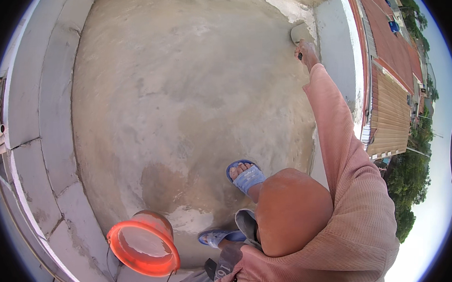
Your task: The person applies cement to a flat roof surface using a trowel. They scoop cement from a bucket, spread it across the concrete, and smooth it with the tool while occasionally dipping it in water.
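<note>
My right arm, in a pink ribbed sleeve [333, 105], stretches out to the far right corner. There my right hand [306, 53] is closed around the dark handle of a trowel [300, 33]. Its greyish blade lies against the wet cement layer [188, 79], close to the foot of the right-hand wall. Fingers partly cover the handle. The cement coat is smooth and grey-brown over most of the floor, with darker damp patches near my feet. My left hand is out of the picture.
An orange bucket [169, 262] with a wire handle and greyish residue stands at the lower left. Low grey block walls [56, 103] border the floor. My feet in blue sandals [249, 178] are on the floor. Beyond the right wall [338, 50] are metal roofs [388, 113] and trees.
</note>
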The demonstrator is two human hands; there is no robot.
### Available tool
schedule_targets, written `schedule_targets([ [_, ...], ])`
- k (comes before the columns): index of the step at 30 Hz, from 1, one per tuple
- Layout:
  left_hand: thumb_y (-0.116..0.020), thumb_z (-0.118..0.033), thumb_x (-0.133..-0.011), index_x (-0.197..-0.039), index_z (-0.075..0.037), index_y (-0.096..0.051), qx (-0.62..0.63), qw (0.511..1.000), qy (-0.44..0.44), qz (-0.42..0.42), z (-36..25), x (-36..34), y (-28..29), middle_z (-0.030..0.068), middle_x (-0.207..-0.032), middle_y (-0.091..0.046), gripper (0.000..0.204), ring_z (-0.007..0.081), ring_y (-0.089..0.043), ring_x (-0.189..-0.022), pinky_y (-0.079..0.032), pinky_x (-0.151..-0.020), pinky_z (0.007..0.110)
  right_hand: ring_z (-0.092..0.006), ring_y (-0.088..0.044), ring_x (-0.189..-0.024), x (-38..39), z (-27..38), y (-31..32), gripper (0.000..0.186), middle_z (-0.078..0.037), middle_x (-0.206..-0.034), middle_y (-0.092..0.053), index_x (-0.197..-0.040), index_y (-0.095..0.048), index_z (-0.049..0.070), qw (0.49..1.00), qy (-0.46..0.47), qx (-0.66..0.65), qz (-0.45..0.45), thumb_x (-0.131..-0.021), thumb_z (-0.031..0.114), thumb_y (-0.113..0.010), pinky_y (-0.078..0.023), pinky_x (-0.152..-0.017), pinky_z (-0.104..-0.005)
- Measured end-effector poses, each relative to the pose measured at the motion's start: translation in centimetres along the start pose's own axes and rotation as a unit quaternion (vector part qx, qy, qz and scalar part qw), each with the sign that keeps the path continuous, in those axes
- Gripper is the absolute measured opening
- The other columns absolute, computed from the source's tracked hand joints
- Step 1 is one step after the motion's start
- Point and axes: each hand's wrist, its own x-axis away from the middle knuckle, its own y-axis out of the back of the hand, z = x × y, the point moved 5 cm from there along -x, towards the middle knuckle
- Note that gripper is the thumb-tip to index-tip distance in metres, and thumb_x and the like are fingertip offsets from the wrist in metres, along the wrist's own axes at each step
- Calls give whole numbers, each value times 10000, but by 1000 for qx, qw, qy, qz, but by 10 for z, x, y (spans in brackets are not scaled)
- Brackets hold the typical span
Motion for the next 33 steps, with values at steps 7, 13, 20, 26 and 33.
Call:
schedule_targets([
  [7, -415, -458, -993, -991, -11, -730, 114, 977, 69, -167, 18, 2, 3, 186, -1036, -737, 547, 358, -699, -920, -532, -851, 582, -265, -681, -611, -58, 84, -144, 85, -90, -626, -647, -805, -618, 23, 845, 336, 381, 169, -842, 98, -597, -517, -529, -400],
  [13, -431, -432, -993, -982, -50, -731, 13, 928, -25, -372, 5, 31, -5, 179, -1016, -742, 486, 373, -702, -894, -528, -844, 606, -273, -679, -616, 72, 75, -233, 245, -141, -738, -672, -1049, -648, 19, 726, 395, 501, 257, -933, 200, -530, -531, -563, -390],
  [20, -419, -428, -998, -985, -42, -724, 42, 927, -37, -372, 7, 28, -16, 175, -1009, -742, 492, 369, -695, -909, -507, -879, 609, -147, -406, -383, -6, 80, -90, 332, -19, -606, -440, -1000, -561, 72, 922, 126, 347, 111, -1003, 392, -469, -362, -361, -352],
  [26, -411, -458, -987, -965, -21, -737, 109, 941, -2, -322, 16, 31, -6, 186, -1027, -731, 546, 341, -657, -970, -448, -963, 584, -131, -395, -395, -32, 63, -51, 337, -20, -618, -454, -823, -471, 81, 932, 136, 332, 49, -997, 368, -495, -340, -358, -310],
  [33, -520, -493, -935, -979, -11, -707, 70, 948, 71, -302, 24, 17, -17, 163, -984, -697, 518, 328, -628, -893, -472, -895, 545, -166, -524, -492, 8, 53, -38, 407, -66, -723, -549, -1103, -602, 45, 879, 136, 450, 76, -980, 426, -526, -426, -441, -326],
])
